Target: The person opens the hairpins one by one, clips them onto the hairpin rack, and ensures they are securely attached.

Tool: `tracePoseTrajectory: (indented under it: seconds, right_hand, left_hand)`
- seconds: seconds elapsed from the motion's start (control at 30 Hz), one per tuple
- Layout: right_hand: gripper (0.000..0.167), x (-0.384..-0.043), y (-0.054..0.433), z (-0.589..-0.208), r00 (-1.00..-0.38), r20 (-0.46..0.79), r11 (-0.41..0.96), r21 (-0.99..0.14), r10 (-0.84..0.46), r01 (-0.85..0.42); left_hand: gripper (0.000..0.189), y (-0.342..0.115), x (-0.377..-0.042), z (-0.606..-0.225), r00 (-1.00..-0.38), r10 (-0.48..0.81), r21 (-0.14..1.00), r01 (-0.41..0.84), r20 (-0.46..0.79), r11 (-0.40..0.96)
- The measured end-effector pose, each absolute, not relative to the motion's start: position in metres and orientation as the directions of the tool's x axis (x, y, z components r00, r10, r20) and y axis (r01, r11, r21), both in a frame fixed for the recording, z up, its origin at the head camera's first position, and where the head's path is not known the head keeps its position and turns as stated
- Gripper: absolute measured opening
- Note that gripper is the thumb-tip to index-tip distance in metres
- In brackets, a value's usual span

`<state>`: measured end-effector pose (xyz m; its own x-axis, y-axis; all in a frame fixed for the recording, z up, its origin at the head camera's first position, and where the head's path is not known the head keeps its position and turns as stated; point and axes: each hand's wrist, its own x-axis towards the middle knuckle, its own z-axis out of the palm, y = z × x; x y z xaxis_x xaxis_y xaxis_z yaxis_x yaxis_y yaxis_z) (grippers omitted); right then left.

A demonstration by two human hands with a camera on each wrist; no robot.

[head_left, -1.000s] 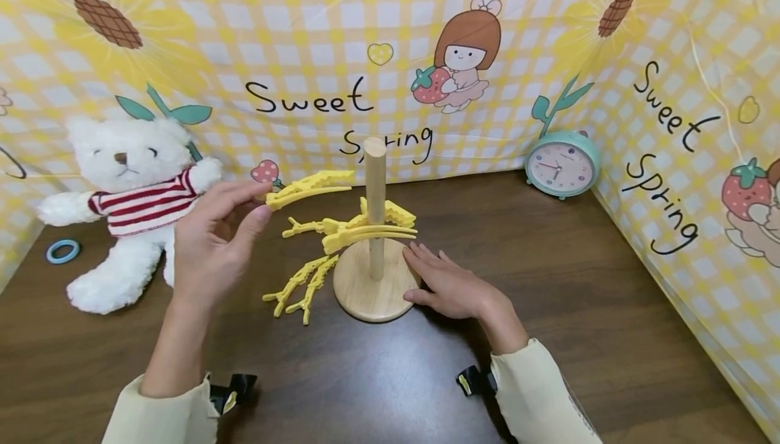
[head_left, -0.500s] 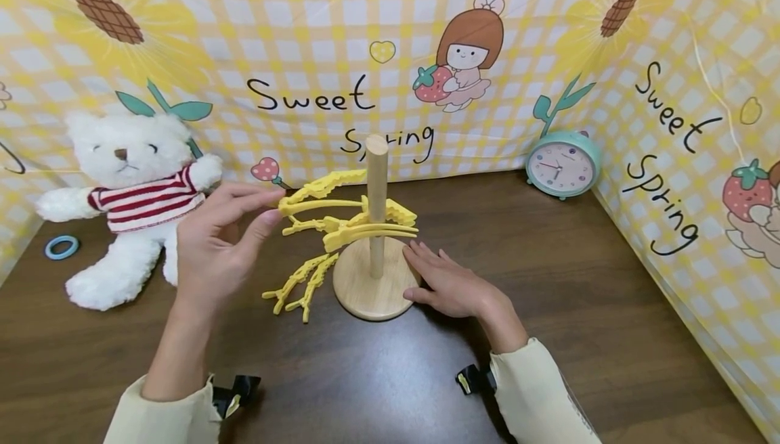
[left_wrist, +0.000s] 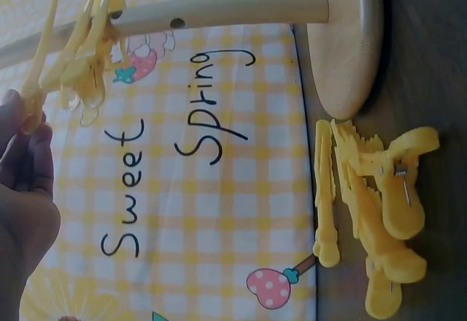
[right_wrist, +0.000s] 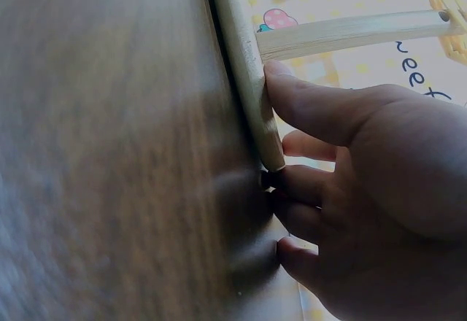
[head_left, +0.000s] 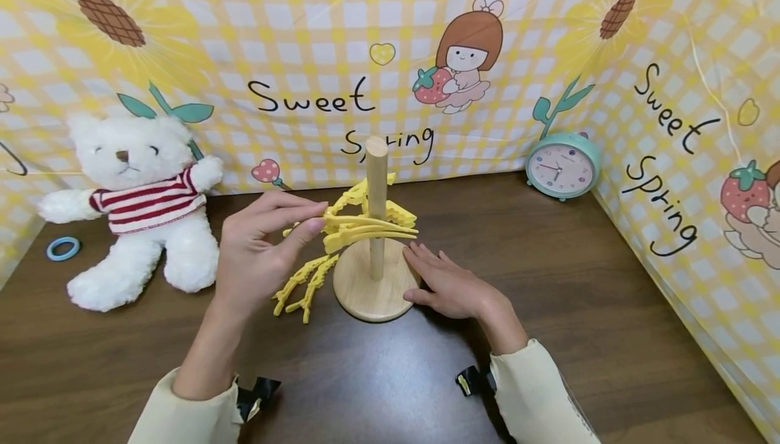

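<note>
My left hand point(head_left: 258, 248) pinches the handle end of a yellow alligator hair clip point(head_left: 351, 195) between thumb and fingers. Its jaws are spread, one passing in front of the wooden post point(head_left: 377, 187) and one behind. Just below it, other yellow hair clips point(head_left: 338, 241) sit on the post, overlapping it in view. My right hand point(head_left: 453, 288) rests at the right edge of the round wooden base point(head_left: 372, 302), its fingers laid nearly straight and its thumb touching the rim. More yellow clips point(left_wrist: 379, 211) lie on the table left of the base, partly hidden in the head view.
A white teddy bear point(head_left: 143, 217) in a striped shirt sits at the left, with a blue ring point(head_left: 63, 249) beside it. A green alarm clock point(head_left: 562, 166) stands at the back right. Checked cloth point(head_left: 292, 38) hangs behind the brown table point(head_left: 585, 281). Holes point(left_wrist: 177, 23) show in the post.
My left hand has moved right and slightly down, bringing the clip from beside the post to around it, close above the other clips. My right hand stays at the base.
</note>
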<state>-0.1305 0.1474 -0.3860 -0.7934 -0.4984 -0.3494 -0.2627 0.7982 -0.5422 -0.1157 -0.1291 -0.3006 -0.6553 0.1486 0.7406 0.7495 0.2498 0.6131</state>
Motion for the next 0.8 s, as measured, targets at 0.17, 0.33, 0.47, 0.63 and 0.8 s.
tracePoseTrajectory:
  seconds: [0.17,0.33,0.47,0.63,0.8]
  right_hand:
    - [0.078,-0.131,0.148,-0.386,-0.794,-0.347,0.797,-0.542,-0.499,-0.264]
    - [0.078,-0.13,0.148,-0.386,-0.789,-0.344,0.792,-0.545,-0.509,-0.273]
    - [0.078,-0.13,0.148,-0.387,-0.783,-0.337,0.785,-0.549,-0.522,-0.287]
    - [0.078,-0.131,0.15,-0.387,-0.782,-0.329,0.782,-0.547,-0.529,-0.299]
    - [0.078,-0.132,0.15,-0.387,-0.782,-0.331,0.783,-0.547,-0.528,-0.297]
  left_hand:
    - [0.024,-0.121,-0.115,-0.301,-0.675,0.145,0.63,0.732,0.724,0.261]
    - [0.022,-0.115,-0.116,-0.304,-0.674,0.148,0.617,0.728,0.723,0.298]
    - [0.022,-0.114,-0.117,-0.307,-0.684,0.162,0.625,0.721,0.711,0.299]
    - [0.028,-0.119,-0.118,-0.31,-0.704,0.225,0.658,0.71,0.673,0.252]
    - [0.033,-0.122,-0.119,-0.312,-0.708,0.242,0.679,0.706,0.663,0.204]
